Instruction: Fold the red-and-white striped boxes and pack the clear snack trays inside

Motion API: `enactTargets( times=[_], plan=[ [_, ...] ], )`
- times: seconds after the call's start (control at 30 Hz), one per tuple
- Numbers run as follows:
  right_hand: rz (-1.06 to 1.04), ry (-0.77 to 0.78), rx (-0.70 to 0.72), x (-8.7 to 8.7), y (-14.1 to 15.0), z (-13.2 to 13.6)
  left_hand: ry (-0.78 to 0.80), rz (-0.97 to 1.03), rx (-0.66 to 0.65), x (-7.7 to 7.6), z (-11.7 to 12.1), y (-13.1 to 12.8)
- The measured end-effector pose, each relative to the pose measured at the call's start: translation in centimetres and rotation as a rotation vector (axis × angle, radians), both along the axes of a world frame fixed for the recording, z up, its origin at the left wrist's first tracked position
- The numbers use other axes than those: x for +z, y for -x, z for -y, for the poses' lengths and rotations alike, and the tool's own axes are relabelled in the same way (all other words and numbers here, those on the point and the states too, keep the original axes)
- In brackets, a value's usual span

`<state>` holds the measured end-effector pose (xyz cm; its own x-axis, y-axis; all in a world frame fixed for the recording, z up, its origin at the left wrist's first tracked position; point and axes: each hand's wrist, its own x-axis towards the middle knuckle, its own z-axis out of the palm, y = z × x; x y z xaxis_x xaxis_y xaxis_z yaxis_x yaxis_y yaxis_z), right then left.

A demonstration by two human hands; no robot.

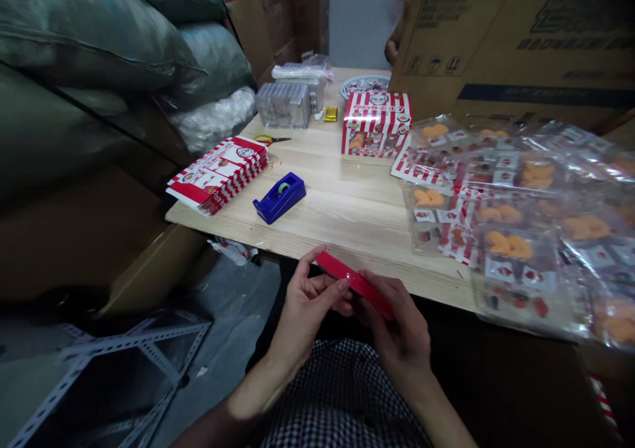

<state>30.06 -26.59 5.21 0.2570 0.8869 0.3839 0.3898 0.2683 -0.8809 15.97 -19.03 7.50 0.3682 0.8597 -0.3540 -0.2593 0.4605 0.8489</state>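
Note:
Between my two hands, just off the table's front edge, is a thin red box (354,281), tilted with a narrow side facing me. My left hand (312,296) grips its left end, thumb on the near side. The right end is in my right hand (397,319), whose fingers wrap along its far side. Beyond the hands stands a blue tape dispenser (280,200) with a roll in it. To its left lies a stack of flat red-and-white printed cartons (218,173). The underside of the held box is hidden.
Clear bags with toy food (508,243) cover the table's right side. Behind stand a striped box (376,125), clear plastic cases (284,104), yellow-handled scissors (270,139) and a bowl (347,89). A large cardboard box (496,31) rises at back right, another person's hand (391,49) beside it.

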Motion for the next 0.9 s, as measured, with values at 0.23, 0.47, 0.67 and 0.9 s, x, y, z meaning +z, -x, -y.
enactTargets(
  times=[0.23, 0.47, 0.67, 0.9],
  plan=[
    [0.028, 0.065, 0.171, 0.2, -1.4, -1.1, -0.125, -0.123, -0.028, -0.5, -1.3, -0.2],
    [0.076, 0.077, 0.134, 1.6, -2.5, -0.7, -0.143, -0.085, -0.047, -0.2, -1.3, -1.4],
    [0.013, 0.086, 0.076, 1.8, -2.8, -0.8, -0.197, -0.176, -0.083, -0.7, -1.5, -2.1],
    [-0.248, 0.108, -0.138, 2.1, -4.4, -1.1, -0.678, -0.703, -0.113, -3.5, -4.4, -1.1]
  ],
)
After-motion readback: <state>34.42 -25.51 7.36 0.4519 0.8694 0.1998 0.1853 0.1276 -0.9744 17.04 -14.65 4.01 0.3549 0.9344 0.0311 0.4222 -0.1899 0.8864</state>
